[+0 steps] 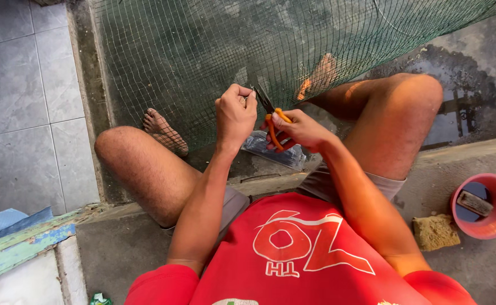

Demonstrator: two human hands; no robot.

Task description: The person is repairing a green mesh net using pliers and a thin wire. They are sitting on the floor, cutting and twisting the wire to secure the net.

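My right hand [300, 130] grips pliers with orange handles [273, 121], their dark jaws pointing up at the edge of a green wire mesh [202, 51]. My left hand [235, 116] is closed, pinching the mesh edge or a thin wire right beside the jaws. The mesh stretches over my bare feet [163, 130] and the wet concrete in front of me. I sit with my knees spread, wearing a red shirt and grey shorts.
A clear plastic bag [276, 151] lies on the ground under my hands. A red bowl [485, 206] with a small block in it and a yellow sponge [435, 231] sit at the right. Grey floor tiles [22, 101] and a painted wooden plank [16, 245] are at the left.
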